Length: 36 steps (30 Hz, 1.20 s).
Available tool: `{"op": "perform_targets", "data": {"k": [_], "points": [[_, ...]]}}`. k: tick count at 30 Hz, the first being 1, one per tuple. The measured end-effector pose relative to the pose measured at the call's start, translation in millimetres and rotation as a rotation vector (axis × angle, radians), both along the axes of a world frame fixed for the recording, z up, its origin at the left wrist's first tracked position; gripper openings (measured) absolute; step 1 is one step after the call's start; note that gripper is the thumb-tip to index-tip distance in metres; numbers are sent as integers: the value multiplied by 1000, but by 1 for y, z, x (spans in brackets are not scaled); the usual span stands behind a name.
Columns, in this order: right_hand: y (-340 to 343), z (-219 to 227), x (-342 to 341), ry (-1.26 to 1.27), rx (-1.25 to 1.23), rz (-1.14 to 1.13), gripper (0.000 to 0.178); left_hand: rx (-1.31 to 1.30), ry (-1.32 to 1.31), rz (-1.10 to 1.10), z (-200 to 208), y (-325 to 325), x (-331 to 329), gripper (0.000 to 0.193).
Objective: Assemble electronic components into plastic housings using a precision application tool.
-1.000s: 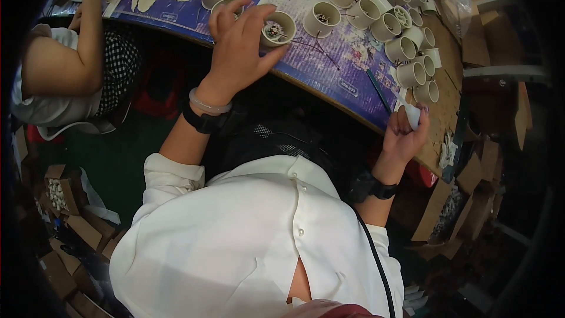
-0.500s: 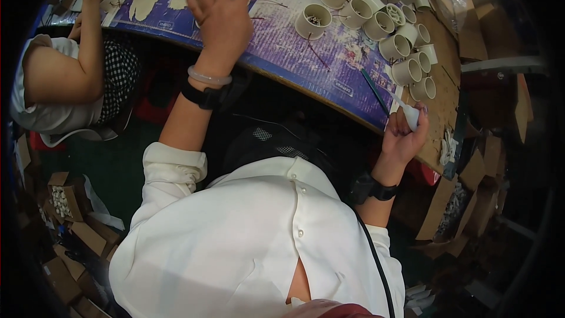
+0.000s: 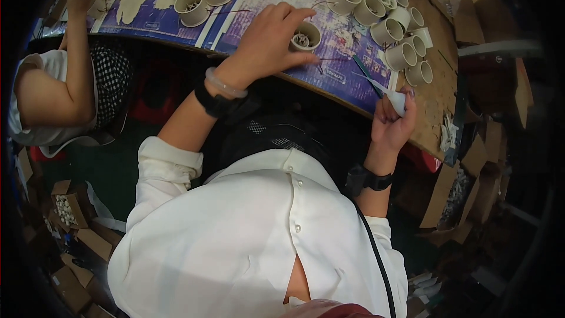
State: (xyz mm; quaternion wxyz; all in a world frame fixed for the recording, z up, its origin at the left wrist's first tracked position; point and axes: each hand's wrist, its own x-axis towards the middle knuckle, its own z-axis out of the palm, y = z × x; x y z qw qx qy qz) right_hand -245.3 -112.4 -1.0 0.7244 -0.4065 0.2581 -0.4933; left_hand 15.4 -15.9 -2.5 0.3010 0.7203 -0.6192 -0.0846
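Note:
My left hand [image 3: 268,38] reaches across the table's near edge, with thumb and fingers curved around the sides of a cream-coloured cup [image 3: 314,40]. Coiled wire or small parts show inside the cup, and a dark lead lies beside it. The palm and lower fingers hide the cup's left side. Over the right part of the table edge, my right hand [image 3: 395,118] is closed around a small white squeeze bottle [image 3: 397,103]. Its thin nozzle points up and to the left, towards a slim teal tool [image 3: 366,70] lying on the table.
Three similar cups [image 3: 191,10] with dark leads stand at the left. Several more cups [image 3: 385,31] crowd the right side. A co-worker's arm [image 3: 81,53] is at the far left. Open cardboard boxes [image 3: 468,191] stand to the right of the table; another box [image 3: 65,206] is lower left.
My left hand has come away from the left group of cups and moved right to the single cup, which now sits nearer me. My right hand still holds the bottle; the view has shifted slightly.

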Motion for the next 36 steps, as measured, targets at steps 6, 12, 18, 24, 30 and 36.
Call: {"op": "perform_targets", "data": {"k": [6,12,18,24,30,36], "points": [[0,-6,6,-10,45,-15,17,-331,256,-184,-25,19,-10,63],[3,-2,10,43,-71,-62,15,-390,800,-260,-16,26,-20,64],[11,4,15,181,-153,-180,14,-399,784,-292,-11,28,-24,63],[16,5,18,191,-194,-168,12,-421,747,-286,-11,31,-23,64],[16,5,18,212,-203,-178,13,-419,735,-286,-9,30,-26,65],[15,3,13,222,-292,-138,14,-452,640,-224,-6,30,-31,66]]}}
